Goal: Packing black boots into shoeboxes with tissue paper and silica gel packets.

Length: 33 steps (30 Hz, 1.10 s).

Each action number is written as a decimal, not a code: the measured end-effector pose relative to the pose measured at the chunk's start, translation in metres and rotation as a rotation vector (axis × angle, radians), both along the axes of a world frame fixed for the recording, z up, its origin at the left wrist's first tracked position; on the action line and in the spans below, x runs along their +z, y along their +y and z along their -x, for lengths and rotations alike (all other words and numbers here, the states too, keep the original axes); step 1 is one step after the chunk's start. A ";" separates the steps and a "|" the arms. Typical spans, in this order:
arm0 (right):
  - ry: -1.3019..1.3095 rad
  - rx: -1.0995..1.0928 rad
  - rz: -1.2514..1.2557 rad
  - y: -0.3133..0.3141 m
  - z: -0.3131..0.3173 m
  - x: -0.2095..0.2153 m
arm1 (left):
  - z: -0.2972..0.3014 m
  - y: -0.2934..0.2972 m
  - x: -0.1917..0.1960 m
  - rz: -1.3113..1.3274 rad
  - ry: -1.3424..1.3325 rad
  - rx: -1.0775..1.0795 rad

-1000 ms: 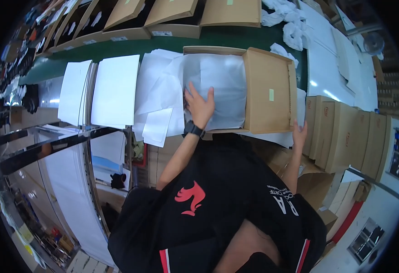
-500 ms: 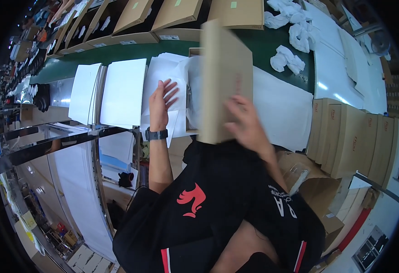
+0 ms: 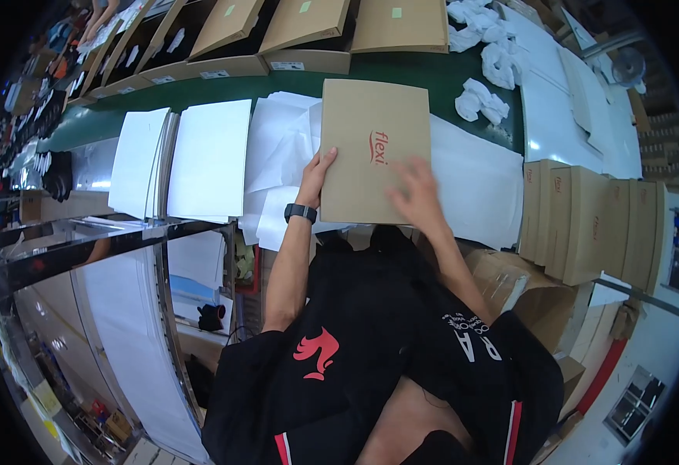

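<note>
From up here I see a closed brown box (image 3: pixel 374 151) lying flat on the green bench (image 3: pixel 223 87), straight ahead of me, resting on loose white paper sheets (image 3: pixel 281 147). My left hand (image 3: pixel 316 177) grips the box at its left edge near the close corner, thumb on top of the lid and the fingers curled under the side, so it holds the box. A black watch (image 3: pixel 300 212) sits on that wrist. My right hand (image 3: pixel 417 194) lies palm down on the lid near the close right corner, fingers spread wide and flat; it is blurred, so I cannot tell for sure how firmly it presses. To the left of the box two stacks of white sheets (image 3: pixel 180 159) lie side by side on the bench. To the right of the box a large white sheet (image 3: pixel 479 182) covers the bench, and beyond it a row of flat brown cartons (image 3: pixel 587 221) stands on edge. Crumpled white paper wads (image 3: pixel 486 54) lie at the far right of the bench. Along the far edge, open brown boxes (image 3: pixel 308 31) stand in a line with their lids up. A cardboard carton (image 3: pixel 510 283) sits below the bench by my right elbow.
</note>
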State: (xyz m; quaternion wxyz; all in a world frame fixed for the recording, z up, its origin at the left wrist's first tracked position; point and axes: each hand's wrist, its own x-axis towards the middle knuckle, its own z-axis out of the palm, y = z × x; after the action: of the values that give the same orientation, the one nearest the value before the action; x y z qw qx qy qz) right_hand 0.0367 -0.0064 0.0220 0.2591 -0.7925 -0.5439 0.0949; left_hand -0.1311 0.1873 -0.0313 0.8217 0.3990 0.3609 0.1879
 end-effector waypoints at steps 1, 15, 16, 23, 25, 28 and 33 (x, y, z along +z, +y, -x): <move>-0.041 -0.226 -0.046 -0.017 -0.010 -0.007 | -0.001 -0.002 -0.002 0.076 -0.041 0.020; 1.084 -0.648 -0.587 -0.141 -0.042 0.079 | -0.068 -0.064 0.149 -0.090 0.045 -0.256; 1.067 -0.680 -0.611 -0.157 -0.047 0.082 | -0.082 -0.079 0.162 -0.092 0.036 -0.296; 0.308 -0.886 -0.902 -0.259 -0.073 0.147 | -0.194 -0.177 0.233 -0.256 -0.361 -0.444; 0.144 -0.944 -0.922 -0.290 -0.092 0.166 | -0.233 -0.200 0.241 -0.233 -0.423 -0.570; 0.037 -0.977 -1.047 -0.340 -0.131 0.186 | -0.289 -0.256 0.259 -0.180 -0.375 -0.775; -0.074 -1.131 -1.160 -0.407 -0.186 0.176 | -0.375 -0.367 0.199 -0.260 -0.365 -0.807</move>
State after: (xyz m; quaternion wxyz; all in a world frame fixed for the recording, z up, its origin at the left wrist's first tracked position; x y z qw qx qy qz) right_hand 0.2222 -0.4130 0.1981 0.6192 -0.6898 -0.0319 -0.3739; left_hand 0.2441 -0.1794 0.1676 0.8224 0.5678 -0.0005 -0.0360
